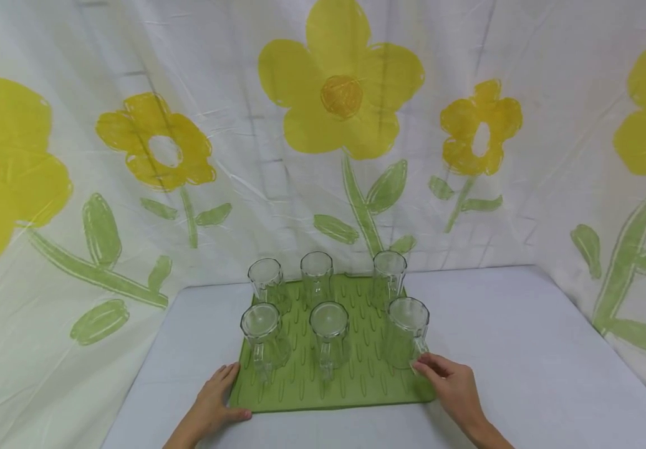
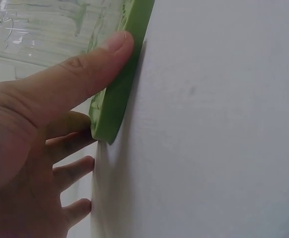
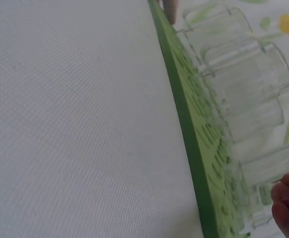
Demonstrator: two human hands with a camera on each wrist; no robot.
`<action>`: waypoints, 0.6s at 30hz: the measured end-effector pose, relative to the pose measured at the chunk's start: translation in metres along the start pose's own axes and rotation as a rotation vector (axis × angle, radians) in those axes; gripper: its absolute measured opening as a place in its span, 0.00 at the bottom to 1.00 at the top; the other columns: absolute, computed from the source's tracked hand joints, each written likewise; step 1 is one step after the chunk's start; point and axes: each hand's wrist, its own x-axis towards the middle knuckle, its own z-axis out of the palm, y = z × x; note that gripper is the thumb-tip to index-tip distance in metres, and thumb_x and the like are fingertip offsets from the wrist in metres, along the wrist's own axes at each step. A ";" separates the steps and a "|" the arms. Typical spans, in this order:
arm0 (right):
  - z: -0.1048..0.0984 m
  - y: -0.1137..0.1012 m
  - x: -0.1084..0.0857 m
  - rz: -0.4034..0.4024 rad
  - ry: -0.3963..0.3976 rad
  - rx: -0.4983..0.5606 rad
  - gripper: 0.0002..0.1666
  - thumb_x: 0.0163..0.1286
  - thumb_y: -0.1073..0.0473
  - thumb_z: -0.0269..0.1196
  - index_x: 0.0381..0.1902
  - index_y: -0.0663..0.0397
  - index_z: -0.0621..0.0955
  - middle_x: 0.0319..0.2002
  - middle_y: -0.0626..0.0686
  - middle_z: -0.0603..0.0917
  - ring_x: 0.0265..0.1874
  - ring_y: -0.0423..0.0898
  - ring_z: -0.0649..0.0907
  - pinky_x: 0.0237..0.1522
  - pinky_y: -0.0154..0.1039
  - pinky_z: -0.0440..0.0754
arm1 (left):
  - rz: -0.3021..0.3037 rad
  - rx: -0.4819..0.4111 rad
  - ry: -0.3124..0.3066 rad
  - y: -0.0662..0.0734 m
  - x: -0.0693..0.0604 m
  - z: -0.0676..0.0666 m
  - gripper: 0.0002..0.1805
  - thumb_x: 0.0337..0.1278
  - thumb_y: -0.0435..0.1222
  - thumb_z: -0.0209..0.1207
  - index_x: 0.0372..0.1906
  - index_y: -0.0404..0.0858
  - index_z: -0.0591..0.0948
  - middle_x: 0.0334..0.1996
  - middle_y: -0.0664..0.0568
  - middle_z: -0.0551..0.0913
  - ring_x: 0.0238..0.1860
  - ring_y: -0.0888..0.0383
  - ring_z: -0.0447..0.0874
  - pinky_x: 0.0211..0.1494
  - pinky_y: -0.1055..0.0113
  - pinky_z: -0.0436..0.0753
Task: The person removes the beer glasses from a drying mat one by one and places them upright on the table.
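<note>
So the biggest thing here is the white cloth backdrop [image 1: 278,212] with big yellow flowers [image 1: 300,118] all over it. In front of that there's a white-covered table [image 1: 497,343], and a green ribbed mat [image 1: 356,393] lies flat on it.

Left hand [image 1: 215,396] is at the mat's near left corner, fingers loose and spread along the side, thumb resting on the front edge, not really clenching anything. Right hand [image 1: 453,383] is curled in at the near right side, thumb and fingers pinching a handle [image 1: 421,343].

That handle belongs to the front right mug [image 1: 404,333], one of six clear glass mugs [image 1: 330,330] on the mat, three at the back and three in front. The other two front ones have their handles pointing toward the person.
</note>
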 end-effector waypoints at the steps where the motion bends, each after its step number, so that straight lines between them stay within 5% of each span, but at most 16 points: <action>1: 0.000 0.000 0.000 -0.015 0.014 -0.016 0.06 0.52 0.69 0.72 0.31 0.64 0.87 0.26 0.56 0.89 0.24 0.27 0.83 0.27 0.21 0.81 | -0.004 -0.001 -0.003 0.000 0.000 0.000 0.60 0.29 0.48 0.78 0.71 0.26 0.62 0.69 0.25 0.61 0.71 0.25 0.53 0.70 0.29 0.56; 11: -0.001 -0.003 -0.001 -0.062 0.085 -0.141 0.09 0.50 0.71 0.73 0.32 0.69 0.87 0.25 0.57 0.89 0.25 0.21 0.80 0.26 0.18 0.80 | -0.003 -0.023 -0.010 -0.004 0.000 0.000 0.61 0.30 0.49 0.77 0.71 0.26 0.61 0.69 0.25 0.60 0.71 0.25 0.52 0.71 0.29 0.52; 18: -0.002 -0.010 0.000 -0.098 0.076 -0.216 0.08 0.52 0.72 0.72 0.32 0.69 0.87 0.27 0.59 0.89 0.23 0.44 0.88 0.27 0.15 0.79 | 0.019 -0.025 0.002 -0.005 0.001 0.001 0.61 0.28 0.48 0.78 0.70 0.25 0.62 0.69 0.26 0.62 0.70 0.26 0.55 0.70 0.30 0.58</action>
